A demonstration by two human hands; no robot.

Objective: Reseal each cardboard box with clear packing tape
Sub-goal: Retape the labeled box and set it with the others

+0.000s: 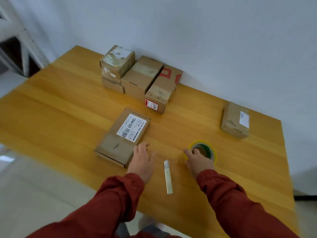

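A flat cardboard box (122,137) with a white barcode label lies on the wooden table (60,103) in front of me. My left hand (143,161) rests with straight fingers beside the box's near right corner. My right hand (198,162) lies on a yellow-rimmed roll of clear tape (205,150), fingers over its near edge and into its core. A white utility knife (168,176) lies between my hands. A stack of several cardboard boxes (142,78) stands against the wall. One more box (235,120) sits alone at the right.
A white wall runs behind the table. A dark metal frame (17,54) stands at the far left. Pale floor tiles show beyond the table's left and right edges. My red sleeves reach in from below.
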